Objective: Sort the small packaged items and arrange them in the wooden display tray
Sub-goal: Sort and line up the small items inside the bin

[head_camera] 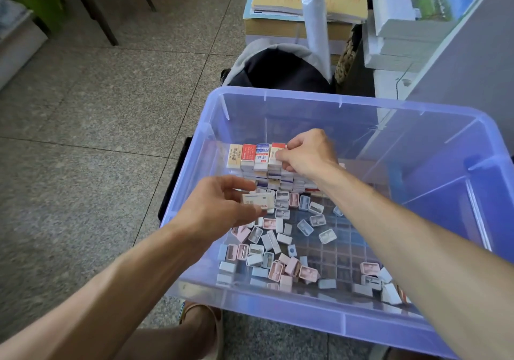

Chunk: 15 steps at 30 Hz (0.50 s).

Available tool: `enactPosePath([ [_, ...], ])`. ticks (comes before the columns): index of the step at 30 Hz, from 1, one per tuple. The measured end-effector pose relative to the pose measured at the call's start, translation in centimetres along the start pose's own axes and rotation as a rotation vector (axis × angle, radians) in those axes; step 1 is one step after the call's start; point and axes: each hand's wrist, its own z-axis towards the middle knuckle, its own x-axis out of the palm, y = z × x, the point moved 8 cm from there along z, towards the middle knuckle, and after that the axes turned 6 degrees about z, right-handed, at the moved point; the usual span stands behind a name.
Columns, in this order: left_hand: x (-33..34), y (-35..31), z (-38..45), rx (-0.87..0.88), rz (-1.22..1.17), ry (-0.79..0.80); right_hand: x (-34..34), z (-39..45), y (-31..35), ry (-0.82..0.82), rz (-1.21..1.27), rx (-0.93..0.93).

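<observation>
Inside a clear purple plastic bin (319, 313), stacked rows of small packaged erasers (247, 156) stand at the far left. My right hand (308, 154) pinches a red-and-white eraser (276, 154) at the right end of the top row. A white packaged eraser (257, 200) is held flat in the fingers of my left hand (219, 206), just above the bin's left side. Several small pink, blue and white plastic sharpeners (278, 248) lie scattered loose on the bin's floor. No wooden tray is in view.
The bin rests above a speckled tile floor (97, 126). Behind it sit a dark backpack (278, 68), stacks of books and paper (306, 1) and a white rolled sheet (317, 29). A grey cabinet side (472, 62) stands at right. A sandalled foot (200, 323) shows below the bin.
</observation>
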Motion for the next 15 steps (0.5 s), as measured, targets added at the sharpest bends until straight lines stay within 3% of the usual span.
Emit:
enactPosePath([
  [7, 0.3, -0.7, -0.2, 0.033, 0.0, 0.022, -0.7, -0.7, 1.0, 0.003, -0.242, -0.115],
  [9, 0.5, -0.9, -0.1, 0.055, 0.003, 0.026, -0.9, -2.2, 1.3, 0.112, -0.105, -0.12],
  [13, 1.3, -1.8, -0.1, 0.12, 0.0, 0.028, -0.2, -7.4, 1.0, 0.511, 0.207, -0.016],
  [15, 2.0, -2.3, -0.1, 0.151, -0.009, 0.041, -1.2, -8.7, 0.7, 0.512, 0.252, -0.022],
])
